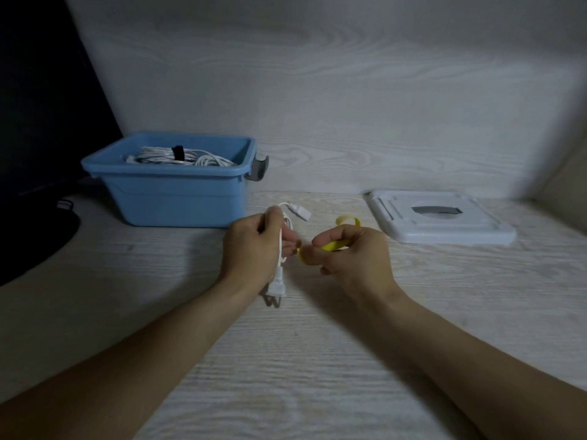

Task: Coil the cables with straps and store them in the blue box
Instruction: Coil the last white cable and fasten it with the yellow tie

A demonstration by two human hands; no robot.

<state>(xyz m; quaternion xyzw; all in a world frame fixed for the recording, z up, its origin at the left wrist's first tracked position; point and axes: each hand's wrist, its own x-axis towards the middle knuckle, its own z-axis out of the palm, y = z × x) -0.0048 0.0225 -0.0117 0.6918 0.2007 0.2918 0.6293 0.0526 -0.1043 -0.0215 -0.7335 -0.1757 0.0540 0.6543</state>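
In the head view, the left hand [254, 249] grips a folded white cable [281, 249], its fingers curled round the bundle. One small connector sticks out above the fist and the two-pin plug [275, 292] hangs below it. The right hand [352, 252] pinches a yellow strap [332, 247] between thumb and fingers, and the free end of the strap curls up behind the hand.

To do this step well, I think the strap should go round the middle of the bundle, pulled tight, while the left hand keeps the loops together so they do not spring open.

The cable is just beside the strap, between the two hands, above the table [286, 360]. The blue box [171, 192] stands near, behind the left hand, and already contains a strapped white coil [178, 157]. A white lid [438, 217] lies to the right.
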